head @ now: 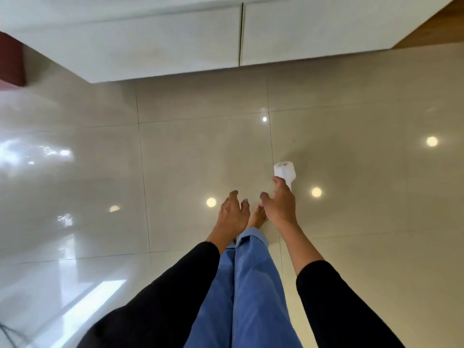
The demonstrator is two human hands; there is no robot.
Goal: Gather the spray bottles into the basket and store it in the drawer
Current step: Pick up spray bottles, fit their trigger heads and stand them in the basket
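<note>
My right hand (280, 204) is held out over the floor and grips a small white bottle-like object (285, 170). Its wider end points away from me and its lower part is hidden behind my fingers, so I cannot tell whether it has a spray head. My left hand (232, 213) hangs beside it, fingers apart and slightly curled, holding nothing. No basket is in view. Ahead stands a low white cabinet (150, 46) with flat fronts and a vertical seam (241, 33) between two of them, all closed.
Glossy beige floor tiles (351, 146) reflect ceiling lights and a window. My legs in blue trousers (251, 285) and a bare foot (257, 217) are below the hands. A dark red object (11, 61) stands at the far left. A wooden surface (439, 26) shows at the top right.
</note>
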